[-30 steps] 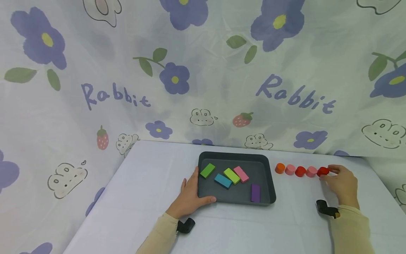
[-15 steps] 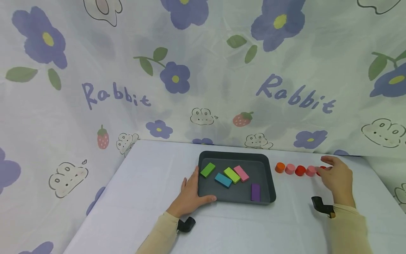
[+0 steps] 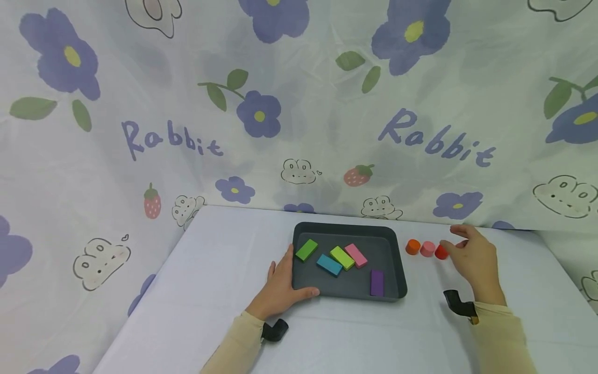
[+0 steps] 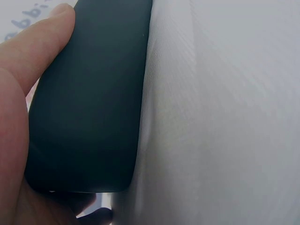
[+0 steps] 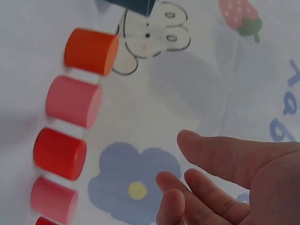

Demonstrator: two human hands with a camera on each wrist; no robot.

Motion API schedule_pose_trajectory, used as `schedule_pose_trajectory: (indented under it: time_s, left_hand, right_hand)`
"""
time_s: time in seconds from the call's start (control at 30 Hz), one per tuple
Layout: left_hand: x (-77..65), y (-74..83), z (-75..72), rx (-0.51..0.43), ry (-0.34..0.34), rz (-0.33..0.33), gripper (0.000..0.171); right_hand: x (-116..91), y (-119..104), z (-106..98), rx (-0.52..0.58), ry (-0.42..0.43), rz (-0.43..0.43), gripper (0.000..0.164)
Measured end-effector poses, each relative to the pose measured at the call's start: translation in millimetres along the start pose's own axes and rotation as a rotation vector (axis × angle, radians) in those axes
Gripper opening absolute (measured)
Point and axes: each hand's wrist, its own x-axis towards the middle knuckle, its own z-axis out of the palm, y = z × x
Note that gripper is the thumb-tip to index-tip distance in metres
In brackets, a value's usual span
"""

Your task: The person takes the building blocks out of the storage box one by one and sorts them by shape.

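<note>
My left hand point(image 3: 277, 291) rests against the front left corner of a dark grey tray point(image 3: 348, 228). Its fingers lie straight along the left wall and its thumb along the front rim, also seen against the tray wall point(image 4: 93, 108) in the left wrist view. My right hand point(image 3: 475, 259) hovers over the right part of a row of small cylinders, thumb and fingers apart, holding nothing. An orange cylinder point(image 5: 89, 50), a pink cylinder point(image 5: 72, 101) and a red cylinder point(image 5: 58, 153) lead the row. Another pink cylinder point(image 5: 54, 199) and a partly cut-off red cylinder point(image 5: 44, 221) follow.
In the tray lie a green block point(image 3: 306, 250), a blue block point(image 3: 329, 265), a yellow-green block point(image 3: 342, 258), a pink block point(image 3: 356, 255) and a purple block point(image 3: 377, 283). A patterned curtain point(image 3: 327, 104) hangs behind the white table point(image 3: 374, 337).
My right hand has moved left along the row, from the rightmost red cylinder toward the middle red one, now covering the right end in the head view. Left hand and tray have stayed put.
</note>
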Motion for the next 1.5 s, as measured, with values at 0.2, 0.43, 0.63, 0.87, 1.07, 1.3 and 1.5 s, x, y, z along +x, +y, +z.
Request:
schedule_pose_trajectory:
  time_s: [0.2, 0.43, 0.63, 0.87, 1.07, 1.3, 1.5]
  left_hand:
    - [-0.4, -1.0, 0.4, -0.007, 0.003, 0.000, 0.126]
    - [-0.5, -0.8, 0.4, -0.009, -0.006, 0.001, 0.127]
    - [-1.7, -0.9, 0.9, -0.013, -0.007, -0.006, 0.126]
    - [-2.3, 0.9, 0.1, -0.024, -0.016, -0.010, 0.125]
    - [-2.1, 1.8, 0.3, -0.024, -0.017, -0.010, 0.126]
    - [-1.1, 1.3, 0.1, -0.017, -0.007, 0.000, 0.126]
    - [-0.1, 2.1, -0.5, -0.011, -0.006, -0.007, 0.125]
  right_hand:
    - [-5.0, -13.0, 8.1, 0.005, 0.020, -0.046, 0.046]
    - [-9.4, -21.4, 16.0, 0.026, 0.042, -0.107, 0.044]
    - [-13.4, -29.2, 25.4, 0.049, 0.019, -0.131, 0.043]
    - [-18.8, -46.8, 35.0, 0.074, -0.010, -0.190, 0.043]
    - [-17.8, -58.4, 43.2, 0.103, -0.038, -0.265, 0.041]
    - [-11.1, -68.0, 51.7, 0.107, -0.059, -0.292, 0.042]
    - [-3.2, -77.1, 57.6, 0.109, -0.109, -0.326, 0.044]
